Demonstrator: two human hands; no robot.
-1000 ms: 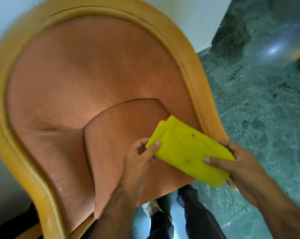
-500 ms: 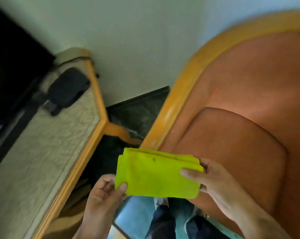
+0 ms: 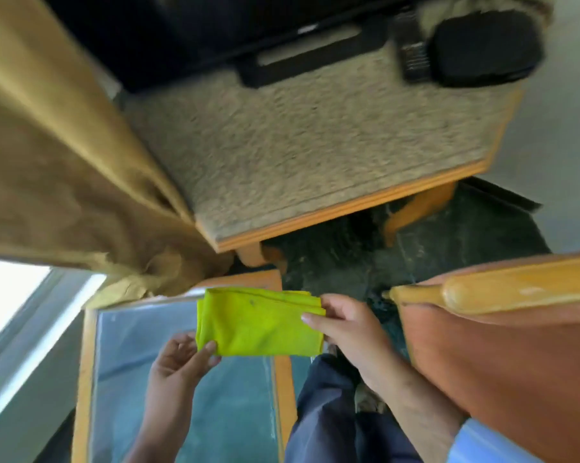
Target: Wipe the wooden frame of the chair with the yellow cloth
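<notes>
While your left hand (image 3: 181, 365) pinches the folded yellow cloth (image 3: 260, 324) at its near-left corner and your right hand (image 3: 348, 329) grips its right edge, the chair's wooden frame (image 3: 515, 289) lies right, untouched; farther, the curtain (image 3: 64, 178) could snag a careless swing.

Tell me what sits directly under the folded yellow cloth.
Below the yellow cloth, held by both hands, lies a glass-topped table with a wooden rim. The stretch of glass right behind the cloth is covered.

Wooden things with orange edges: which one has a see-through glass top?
The low glass-topped table under the folded yellow cloth. The other wooden table has a speckled stone top.
</notes>
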